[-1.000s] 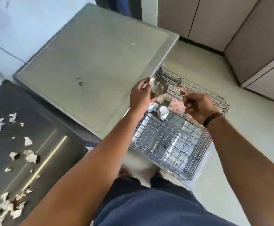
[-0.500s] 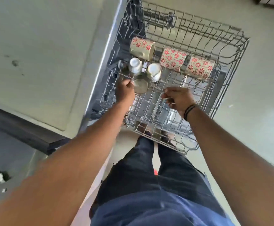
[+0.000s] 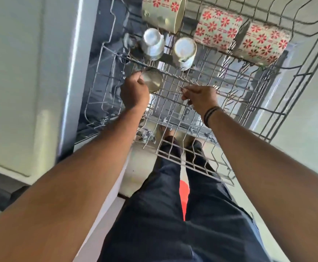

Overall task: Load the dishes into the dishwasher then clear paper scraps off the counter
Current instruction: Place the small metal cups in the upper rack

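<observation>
I look straight down into the pulled-out grey wire dishwasher rack (image 3: 201, 103), the largest thing here, reaching from the open machine at left out over the pale floor (image 3: 305, 110). Along its far row lie three cream mugs with red flower print: one on its side with its mouth toward the right (image 3: 162, 10), and two more beside it to the right (image 3: 217, 28) (image 3: 264, 45). Nearer me, two small white cups stand upside down on the tines, one at left (image 3: 153, 44) and one at right (image 3: 185, 51), just apart from each other.

The small shiny steel ladle-like pan (image 3: 152, 80) sits low in the rack just in front of the left white cup, its round bowl tilted toward me and its thin handle running right across the wires.

My left hand (image 3: 134, 91) reaches in from below with the arm nearly straight; its grip is curled round the left edge of the steel bowl. My right hand (image 3: 199, 97), a dark band on its wrist, has its grip pinching the far end of the thin handle, fingers (image 3: 187, 91) bunched together.

The pale tabletop (image 3: 22, 72) runs along the left, its edge close beside the rack's left wall. The near half of the rack, between my hands and my dark trousers (image 3: 173, 214), holds only bare tines. A bit of red (image 3: 184, 197) shows between my legs.
</observation>
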A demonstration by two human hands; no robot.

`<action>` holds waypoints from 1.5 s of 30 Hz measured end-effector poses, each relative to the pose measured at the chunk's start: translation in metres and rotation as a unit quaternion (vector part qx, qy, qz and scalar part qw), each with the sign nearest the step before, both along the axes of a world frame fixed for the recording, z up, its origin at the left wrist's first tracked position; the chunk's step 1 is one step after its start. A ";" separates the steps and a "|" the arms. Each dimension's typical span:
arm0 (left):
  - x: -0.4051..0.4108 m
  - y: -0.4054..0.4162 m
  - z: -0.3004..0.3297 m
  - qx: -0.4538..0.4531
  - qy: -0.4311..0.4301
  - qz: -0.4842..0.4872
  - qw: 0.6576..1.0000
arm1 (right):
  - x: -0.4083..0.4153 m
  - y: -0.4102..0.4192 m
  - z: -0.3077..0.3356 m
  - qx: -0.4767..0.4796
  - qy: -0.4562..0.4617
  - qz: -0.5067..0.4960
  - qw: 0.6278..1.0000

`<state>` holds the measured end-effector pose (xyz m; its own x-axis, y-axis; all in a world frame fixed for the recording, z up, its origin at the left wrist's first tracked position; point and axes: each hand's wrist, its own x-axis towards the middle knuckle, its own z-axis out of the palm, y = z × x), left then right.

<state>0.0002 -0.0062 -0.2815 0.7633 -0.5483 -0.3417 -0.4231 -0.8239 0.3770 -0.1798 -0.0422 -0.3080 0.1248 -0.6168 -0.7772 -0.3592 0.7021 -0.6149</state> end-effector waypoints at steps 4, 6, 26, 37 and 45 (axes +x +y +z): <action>0.006 0.002 -0.014 -0.018 0.035 0.016 0.999 | 0.003 0.000 -0.010 0.015 0.004 -0.028 0.999; 0.007 0.002 -0.018 -0.024 0.026 0.018 0.999 | 0.005 0.000 -0.013 0.020 0.000 -0.032 0.999; 0.004 0.009 -0.016 -0.048 -0.005 -0.020 0.999 | 0.007 0.000 -0.005 0.005 0.101 0.003 0.995; -0.022 0.025 0.038 -0.052 0.046 -0.060 0.996 | -0.017 0.006 0.060 -0.057 0.151 0.073 0.984; -0.052 0.034 0.116 -0.129 0.128 -0.053 0.982 | -0.020 0.001 0.142 -0.107 0.109 0.096 0.984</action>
